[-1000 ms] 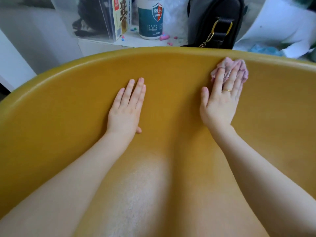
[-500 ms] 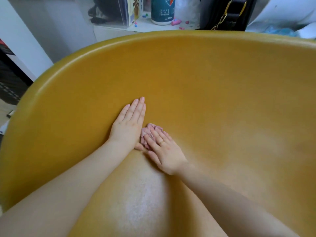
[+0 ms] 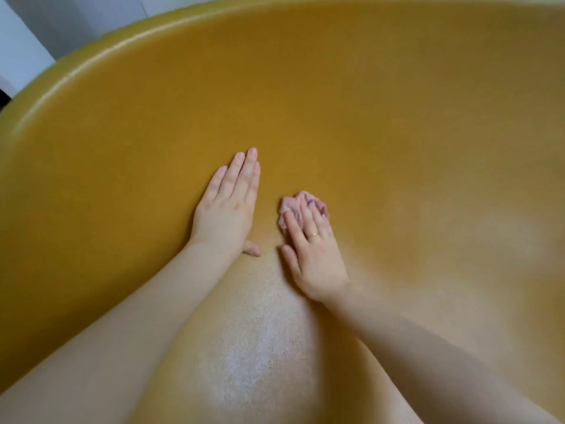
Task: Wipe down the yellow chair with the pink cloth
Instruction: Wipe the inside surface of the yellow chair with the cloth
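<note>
The yellow chair (image 3: 336, 102) fills nearly the whole view, its curved shell seen from above with the rounded rim arcing along the top and left edge. Both of the person's bare forearms reach in from the bottom of the frame onto the inner surface of the shell.

The left hand (image 3: 224, 209) lies flat on the chair, palm down, its 4 fingers straight and held together, pointing up the shell, the thumb tucked out to the side near the wrist. Its grip is open and it holds nothing; it only rests on the plastic.

The right hand (image 3: 312, 249) sits just beside it, to the right, angled slightly up and to the left. Its fingers lie straight over the pink cloth (image 3: 301, 203), pressing the bunched fabric against the chair rather than curling round it, so this grip is open too. A thin gold ring (image 3: 313, 234) shows on 1 finger. The cloth is crumpled into a small wad under the fingertips, its edges showing beyond and beside them, near the middle of the shell and apart from the left hand.

A pale, dull patch (image 3: 260, 347) marks the chair surface between the 2 forearms. A bit of white wall (image 3: 21, 53) shows past the rim at the upper left.
</note>
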Demonstrator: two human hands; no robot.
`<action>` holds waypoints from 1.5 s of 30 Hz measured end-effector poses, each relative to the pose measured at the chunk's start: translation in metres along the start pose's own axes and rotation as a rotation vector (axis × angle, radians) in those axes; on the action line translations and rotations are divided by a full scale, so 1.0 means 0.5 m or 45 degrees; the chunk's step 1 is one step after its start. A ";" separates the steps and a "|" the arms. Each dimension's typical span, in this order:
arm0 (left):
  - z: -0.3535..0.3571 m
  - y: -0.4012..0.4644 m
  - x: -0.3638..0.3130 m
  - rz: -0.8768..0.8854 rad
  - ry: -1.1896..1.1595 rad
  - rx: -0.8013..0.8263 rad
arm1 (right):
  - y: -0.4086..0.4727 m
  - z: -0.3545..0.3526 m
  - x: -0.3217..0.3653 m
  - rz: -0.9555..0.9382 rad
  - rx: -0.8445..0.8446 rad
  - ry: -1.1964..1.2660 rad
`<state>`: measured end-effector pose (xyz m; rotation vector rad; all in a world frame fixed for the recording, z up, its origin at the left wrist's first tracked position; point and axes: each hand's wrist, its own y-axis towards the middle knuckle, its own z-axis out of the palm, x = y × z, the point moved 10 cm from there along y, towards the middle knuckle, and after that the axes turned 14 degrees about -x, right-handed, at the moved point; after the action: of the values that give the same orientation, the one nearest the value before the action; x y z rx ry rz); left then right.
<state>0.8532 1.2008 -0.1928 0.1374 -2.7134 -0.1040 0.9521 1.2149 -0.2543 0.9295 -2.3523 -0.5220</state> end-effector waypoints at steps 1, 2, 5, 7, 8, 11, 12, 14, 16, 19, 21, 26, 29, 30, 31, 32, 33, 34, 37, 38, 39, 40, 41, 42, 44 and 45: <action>-0.003 -0.002 0.001 -0.002 -0.004 0.002 | -0.026 0.010 0.016 -0.008 0.078 0.039; -0.008 -0.003 0.000 -0.001 0.000 0.010 | -0.046 0.014 0.026 -0.009 0.151 0.065; -0.028 -0.003 -0.004 -0.010 0.012 0.020 | -0.084 0.009 0.038 -0.075 0.291 0.028; -0.034 -0.004 -0.016 -0.022 -0.013 0.034 | -0.105 0.006 0.045 -0.133 0.360 -0.021; -0.034 -0.004 -0.031 0.001 -0.034 0.040 | -0.109 0.003 0.045 -0.160 0.359 -0.033; -0.025 -0.008 -0.089 0.124 -0.055 0.059 | -0.076 -0.010 -0.009 -0.131 0.384 -0.060; -0.021 -0.007 -0.104 0.147 -0.048 0.062 | -0.052 -0.029 -0.047 -0.078 0.340 -0.099; -0.013 -0.006 -0.123 0.144 -0.064 0.075 | 0.006 -0.093 -0.132 0.033 0.148 -0.209; -0.006 -0.006 -0.135 0.107 -0.125 0.106 | 0.067 -0.183 -0.212 0.117 -0.045 -0.338; 0.011 -0.006 -0.147 0.053 -0.196 0.165 | 0.140 -0.346 -0.306 0.228 -0.392 -0.542; 0.017 -0.005 -0.152 0.038 -0.202 0.186 | 0.164 -0.404 -0.334 0.255 -0.489 -0.616; 0.020 -0.002 -0.155 0.015 -0.190 0.193 | 0.086 -0.279 -0.285 0.154 -0.234 -0.497; 0.011 -0.006 -0.155 0.001 -0.189 0.203 | -0.088 -0.135 -0.195 -0.005 0.188 -0.358; 0.006 -0.007 -0.155 -0.008 -0.193 0.201 | -0.135 -0.110 -0.172 -0.004 0.290 -0.332; 0.001 -0.008 -0.157 -0.020 -0.207 0.202 | -0.166 -0.097 -0.150 0.004 0.366 -0.296; -0.004 -0.011 -0.163 -0.023 -0.233 0.209 | -0.188 -0.094 -0.132 0.017 0.439 -0.249; -0.007 -0.016 -0.176 -0.009 -0.275 0.222 | -0.203 -0.094 -0.120 0.016 0.517 -0.196; -0.007 -0.025 -0.195 0.016 -0.331 0.244 | -0.214 -0.098 -0.117 -0.005 0.587 -0.162; 0.012 -0.076 -0.259 0.084 -0.484 0.380 | -0.236 -0.120 -0.146 -0.104 0.753 -0.180; 0.022 -0.092 -0.271 0.098 -0.488 0.413 | -0.226 -0.137 -0.169 -0.114 0.719 -0.251; 0.032 -0.105 -0.278 0.114 -0.463 0.431 | -0.208 -0.158 -0.206 -0.093 0.647 -0.338; 0.039 -0.113 -0.280 0.125 -0.427 0.434 | -0.184 -0.187 -0.248 -0.064 0.535 -0.409; 0.043 -0.116 -0.278 0.127 -0.399 0.428 | -0.157 -0.223 -0.296 -0.010 0.404 -0.475; 0.048 -0.117 -0.277 0.121 -0.386 0.425 | -0.133 -0.262 -0.340 0.048 0.306 -0.545; 0.054 -0.118 -0.278 0.105 -0.398 0.426 | -0.098 -0.332 -0.394 0.050 0.124 -0.670; 0.055 -0.118 -0.281 0.103 -0.407 0.423 | -0.086 -0.352 -0.401 0.040 0.073 -0.685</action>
<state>0.9738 1.1596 -0.2804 0.1152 -3.0293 0.3818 1.2041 1.3023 -0.2112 0.8526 -2.8665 -0.7733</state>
